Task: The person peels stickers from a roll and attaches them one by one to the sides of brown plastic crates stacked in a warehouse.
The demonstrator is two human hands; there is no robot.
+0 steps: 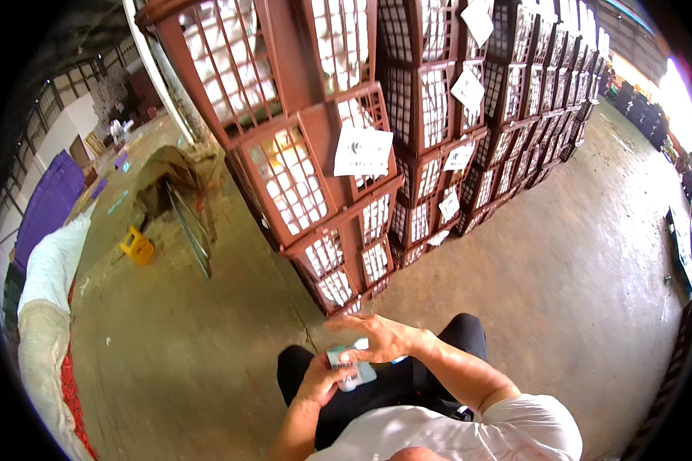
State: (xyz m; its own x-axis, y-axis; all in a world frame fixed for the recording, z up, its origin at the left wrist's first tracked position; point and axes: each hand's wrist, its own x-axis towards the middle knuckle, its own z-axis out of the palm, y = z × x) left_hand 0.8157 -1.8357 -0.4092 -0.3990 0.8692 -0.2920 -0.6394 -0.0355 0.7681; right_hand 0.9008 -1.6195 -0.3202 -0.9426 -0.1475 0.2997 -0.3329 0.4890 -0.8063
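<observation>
A small stack of printed labels (pixel 357 377), white and pale blue with dark writing, is in my left hand (pixel 322 380) above my lap. My right hand (pixel 380 340) reaches over it from the right, fingers spread and thumb against the stack's upper part. A pale scrap shows under those fingers; whether they grip it is unclear. Just ahead stands a stack of brown plastic crates (pixel 317 230) with lattice sides, filled with white, wrapped-looking contents. One white tag (pixel 363 151) with writing hangs on the nearest stack's front.
More tagged crate stacks (pixel 501 121) run in a row to the right. On the concrete floor (pixel 196 357) at left lie a yellow plastic container (pixel 137 246), metal poles (pixel 190 230) and a dark cloth heap (pixel 167 173). Red material spills beside a pale sack (pixel 46 346).
</observation>
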